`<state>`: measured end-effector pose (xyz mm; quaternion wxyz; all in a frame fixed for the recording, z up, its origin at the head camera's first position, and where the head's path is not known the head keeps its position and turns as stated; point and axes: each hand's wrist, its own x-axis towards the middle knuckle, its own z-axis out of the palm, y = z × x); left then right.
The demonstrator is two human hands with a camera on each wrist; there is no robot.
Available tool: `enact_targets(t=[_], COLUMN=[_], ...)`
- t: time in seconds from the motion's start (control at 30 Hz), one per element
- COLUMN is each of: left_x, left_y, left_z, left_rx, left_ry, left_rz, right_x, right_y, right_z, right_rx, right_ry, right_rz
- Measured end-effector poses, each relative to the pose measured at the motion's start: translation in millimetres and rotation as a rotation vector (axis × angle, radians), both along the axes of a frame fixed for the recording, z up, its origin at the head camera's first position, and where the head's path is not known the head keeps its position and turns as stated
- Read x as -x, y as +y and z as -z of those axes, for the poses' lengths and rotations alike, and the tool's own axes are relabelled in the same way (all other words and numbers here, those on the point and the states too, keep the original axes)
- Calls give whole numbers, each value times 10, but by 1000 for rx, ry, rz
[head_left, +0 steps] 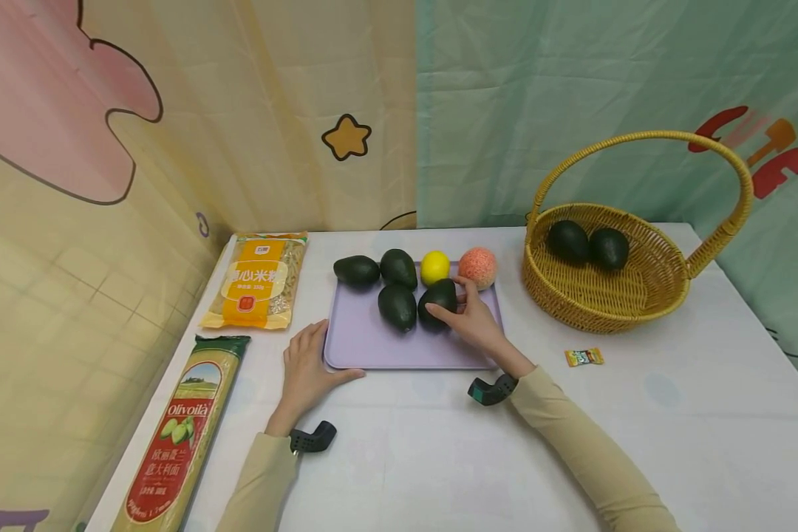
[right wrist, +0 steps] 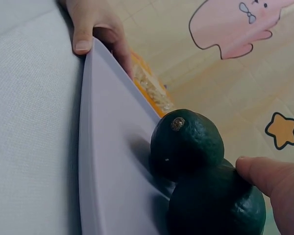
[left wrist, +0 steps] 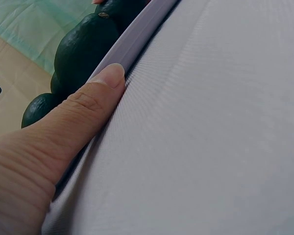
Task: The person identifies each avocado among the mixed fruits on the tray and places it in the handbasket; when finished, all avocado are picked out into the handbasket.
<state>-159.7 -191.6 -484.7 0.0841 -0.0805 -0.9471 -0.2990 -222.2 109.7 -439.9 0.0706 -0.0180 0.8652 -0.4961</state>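
My right hand (head_left: 473,321) grips a dark green avocado (head_left: 437,304) over the lilac tray (head_left: 412,357), thumb on its near side and fingers behind. In the right wrist view the thumb lies against this avocado (right wrist: 218,205). Another avocado (head_left: 397,308) lies beside it, with more avocados (head_left: 399,268) behind. A yellow lemon (head_left: 434,268) and a round pinkish-orange fruit (head_left: 477,267) sit along the tray's back. My left hand (head_left: 308,367) spreads round the tray's front left corner, its straight thumb (left wrist: 83,105) along the front rim and its fingers along the left side.
A yellow wicker basket (head_left: 595,318) with a tall handle stands at the back right, holding two avocados (head_left: 588,245). A small wrapped candy (head_left: 584,357) lies in front of it. On the left are a rice noodle bag (head_left: 256,281) and a spaghetti pack (head_left: 179,436).
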Motion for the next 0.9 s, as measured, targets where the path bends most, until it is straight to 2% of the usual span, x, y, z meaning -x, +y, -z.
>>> enact_targets(t=[0.27,0.57,0.9], left_x=[-7,1,-9], left_y=[-1,-3,10], left_z=[1,18,-28], left_rx=[-2,-7,-1], left_ry=[-8,13,-2], left_rz=[-1,-1,-2], right_x=[-33,-75,-110], right_y=[39,95,128], right_z=[10,15,33], right_rx=[7,42,107], right_ry=[-2,-9,-6], right_rz=[-14,-17,-13])
